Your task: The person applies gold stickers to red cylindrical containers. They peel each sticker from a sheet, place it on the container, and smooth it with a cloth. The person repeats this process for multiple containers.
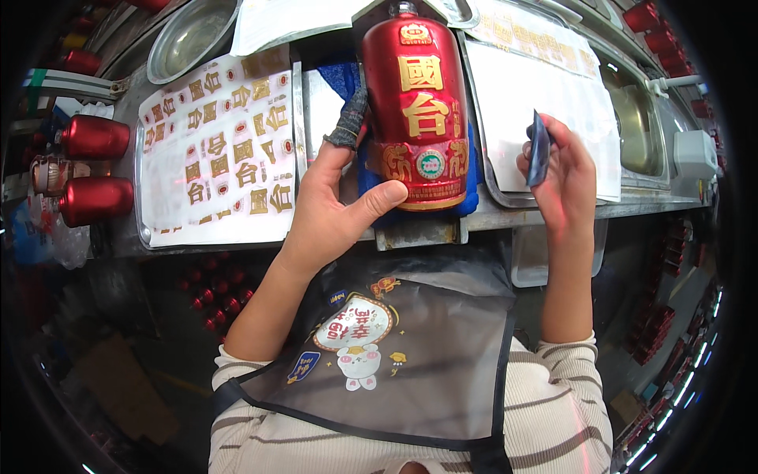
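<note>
A glossy red bottle (384, 87) with raised gold characters, a gold patterned band and a round green-and-white emblem lies on a blue cloth (471, 186), its neck pointing away from me. My left hand (328, 213) grips its lower left side, the thumb pressing near the base. Dark wrapping covers one finger of that hand; the fingertips behind the bottle are hidden. To the right of the bottle and apart from it, my right hand (570, 178) pinches a thin, dark blue-grey flat piece with a pointed tip (538, 154), held upright above white paper (505, 110).
On the left, a tray holds a sheet of gold character decals (213, 150). Behind it stands a round metal bowl (189, 43). Red bottles (96, 201) lie at the far left. A metal basin with liquid (641, 126) and a white plastic jug (695, 154) are at right.
</note>
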The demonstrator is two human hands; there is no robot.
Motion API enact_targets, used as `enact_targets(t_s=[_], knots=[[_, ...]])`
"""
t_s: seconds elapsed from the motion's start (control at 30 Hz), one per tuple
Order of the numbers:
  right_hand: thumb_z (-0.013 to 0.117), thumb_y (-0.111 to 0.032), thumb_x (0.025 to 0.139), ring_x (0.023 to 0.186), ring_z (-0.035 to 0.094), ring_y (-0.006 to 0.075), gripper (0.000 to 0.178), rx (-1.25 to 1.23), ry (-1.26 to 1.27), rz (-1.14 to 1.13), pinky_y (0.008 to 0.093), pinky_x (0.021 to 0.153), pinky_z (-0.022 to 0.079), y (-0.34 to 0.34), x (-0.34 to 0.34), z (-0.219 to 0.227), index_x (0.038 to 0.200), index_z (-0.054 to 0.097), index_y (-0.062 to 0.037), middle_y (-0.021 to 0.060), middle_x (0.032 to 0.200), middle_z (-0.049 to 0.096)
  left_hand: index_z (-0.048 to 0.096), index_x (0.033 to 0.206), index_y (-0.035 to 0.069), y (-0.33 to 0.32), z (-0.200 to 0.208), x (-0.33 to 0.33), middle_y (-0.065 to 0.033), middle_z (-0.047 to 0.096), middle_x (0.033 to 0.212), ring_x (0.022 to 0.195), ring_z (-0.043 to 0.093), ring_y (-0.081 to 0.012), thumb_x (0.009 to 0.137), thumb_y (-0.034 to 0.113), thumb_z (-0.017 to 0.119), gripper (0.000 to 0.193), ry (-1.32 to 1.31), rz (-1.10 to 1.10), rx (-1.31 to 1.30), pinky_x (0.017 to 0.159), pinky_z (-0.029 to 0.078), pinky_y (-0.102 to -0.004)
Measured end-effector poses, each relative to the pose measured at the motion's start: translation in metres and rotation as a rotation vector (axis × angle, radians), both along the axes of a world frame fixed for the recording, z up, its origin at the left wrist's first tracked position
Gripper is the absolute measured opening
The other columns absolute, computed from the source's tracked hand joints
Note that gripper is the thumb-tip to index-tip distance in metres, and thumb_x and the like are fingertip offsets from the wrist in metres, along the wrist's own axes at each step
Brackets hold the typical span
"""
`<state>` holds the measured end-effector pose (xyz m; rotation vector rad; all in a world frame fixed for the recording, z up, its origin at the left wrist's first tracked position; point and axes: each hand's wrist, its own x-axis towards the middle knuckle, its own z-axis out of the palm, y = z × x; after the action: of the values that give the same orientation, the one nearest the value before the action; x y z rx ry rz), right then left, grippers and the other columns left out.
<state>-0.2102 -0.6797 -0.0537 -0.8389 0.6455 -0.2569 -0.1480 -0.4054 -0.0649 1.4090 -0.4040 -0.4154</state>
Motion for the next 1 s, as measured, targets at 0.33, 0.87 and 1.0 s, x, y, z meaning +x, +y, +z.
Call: enact_targets(t_s=[0.33, 0.87, 1.0], knots=[[0.070, -0.001, 0.083, 0.081, 0.063, 0.0142, 0.023, -1.247, -0.189, 0.165, 0.0272, 0.072, 0.052, 0.080, -0.010, 0.034, 0.104, 0.062, -0.0003, 0.0073, 0.091, 0.065, 0.040, 0.146, -0.002, -0.001, -0.005, 0.001, -0.0100, 0.052, 0.136, 0.127, 0.048, -0.0178, 0.085, 0.017, 0.080, 0.075, -0.046, 0.016, 0.033, 0.110, 0.036, -0.0331], [0.074, -0.005, 0.088, 0.088, 0.058, 0.0072, 0.026, -0.680, -0.074, 0.224, 0.0206, 0.077, 0.048, 0.073, -0.013, 0.018, 0.108, 0.059, 0.0005, 0.0029, 0.100, 0.062, 0.053, 0.118, -0.004, -0.039, 0.032, 0.002, -0.0143, 0.067, 0.110, 0.097, 0.067, -0.0168, 0.082, 0.014, 0.081, 0.049, 0.089, 0.201, 0.059, 0.085, 0.055, -0.0302], [0.074, -0.006, 0.086, 0.082, 0.058, 0.0065, 0.026, -0.758, -0.016, 0.161, 0.0204, 0.072, 0.049, 0.060, -0.018, 0.017, 0.107, 0.060, -0.0016, 0.0028, 0.094, 0.063, 0.053, 0.116, -0.003, -0.039, 0.031, 0.003, -0.0134, 0.068, 0.107, 0.097, 0.066, -0.0158, 0.083, 0.014, 0.080, 0.047, 0.040, 0.201, 0.089, 0.085, 0.054, -0.0301]])
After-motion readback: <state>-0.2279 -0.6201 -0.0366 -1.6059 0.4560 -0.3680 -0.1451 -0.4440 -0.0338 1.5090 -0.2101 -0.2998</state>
